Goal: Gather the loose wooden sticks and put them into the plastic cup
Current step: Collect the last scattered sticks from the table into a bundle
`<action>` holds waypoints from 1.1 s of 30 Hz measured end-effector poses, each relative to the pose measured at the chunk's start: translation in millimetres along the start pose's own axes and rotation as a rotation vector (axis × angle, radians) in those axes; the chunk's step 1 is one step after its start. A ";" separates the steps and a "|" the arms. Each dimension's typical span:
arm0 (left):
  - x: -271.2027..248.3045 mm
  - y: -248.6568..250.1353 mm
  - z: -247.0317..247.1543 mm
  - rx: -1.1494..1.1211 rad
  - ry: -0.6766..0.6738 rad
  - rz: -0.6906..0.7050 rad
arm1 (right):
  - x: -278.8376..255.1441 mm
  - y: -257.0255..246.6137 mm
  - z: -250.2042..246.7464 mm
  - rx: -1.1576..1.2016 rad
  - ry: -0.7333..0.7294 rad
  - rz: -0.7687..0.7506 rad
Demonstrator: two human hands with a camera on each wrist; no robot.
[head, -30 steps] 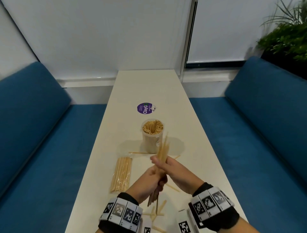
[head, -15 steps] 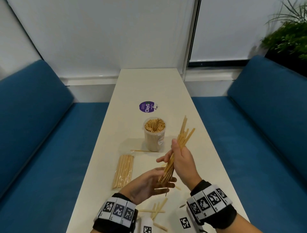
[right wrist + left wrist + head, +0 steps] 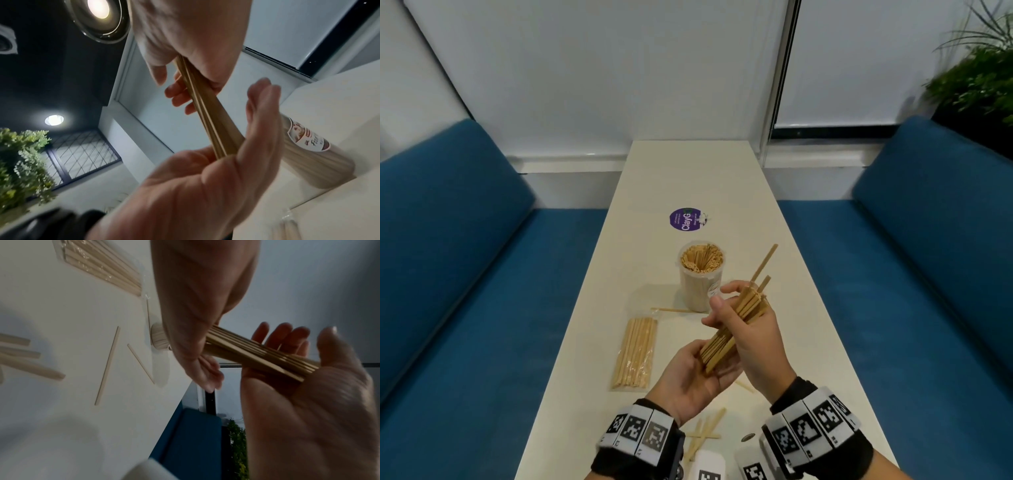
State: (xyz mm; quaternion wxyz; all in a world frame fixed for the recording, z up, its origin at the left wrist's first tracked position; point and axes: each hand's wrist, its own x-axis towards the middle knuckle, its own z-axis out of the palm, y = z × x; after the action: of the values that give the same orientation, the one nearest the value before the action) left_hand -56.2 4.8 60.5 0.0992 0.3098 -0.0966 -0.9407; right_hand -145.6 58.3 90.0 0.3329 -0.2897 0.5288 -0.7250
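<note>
The right hand (image 3: 751, 337) curls its fingers (image 3: 732, 287) tight around a bunch of thin, flat, pale wooden sticks (image 3: 736, 329). The bunch's low ends press into the flat, open left hand (image 3: 693, 378). Just past the fingers stands the clear round plastic cup (image 3: 700, 274), packed with sticks. Under the hands, loose sticks (image 3: 705, 433) lie half hidden on the long white bench (image 3: 688, 178).

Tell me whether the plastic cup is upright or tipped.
Upright: the plastic cup stands on the table, mouth up, packed with stick ends.

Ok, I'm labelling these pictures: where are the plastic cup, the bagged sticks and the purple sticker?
plastic cup (image 3: 698, 291), head view, side wall.
bagged sticks (image 3: 636, 353), head view, middle of the pack.
purple sticker (image 3: 686, 219), head view, its centre.
</note>
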 end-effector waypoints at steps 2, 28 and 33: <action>-1.1 -2.1 2.8 -0.004 -0.009 0.003 | 0.1 -3.4 0.0 0.049 0.002 0.016; -9.2 29.2 -34.4 0.943 0.332 0.225 | 3.1 8.5 -26.7 -0.366 -0.019 0.312; -15.3 21.0 -107.7 1.958 0.496 0.128 | -23.3 63.7 -62.3 -1.298 -0.559 0.242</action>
State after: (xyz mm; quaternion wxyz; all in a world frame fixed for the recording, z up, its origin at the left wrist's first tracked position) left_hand 23.4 -24.6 -10.8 -0.1310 0.4358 -0.8189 -0.3498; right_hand -168.3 98.5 10.2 0.2945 -0.5436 0.7766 -0.1210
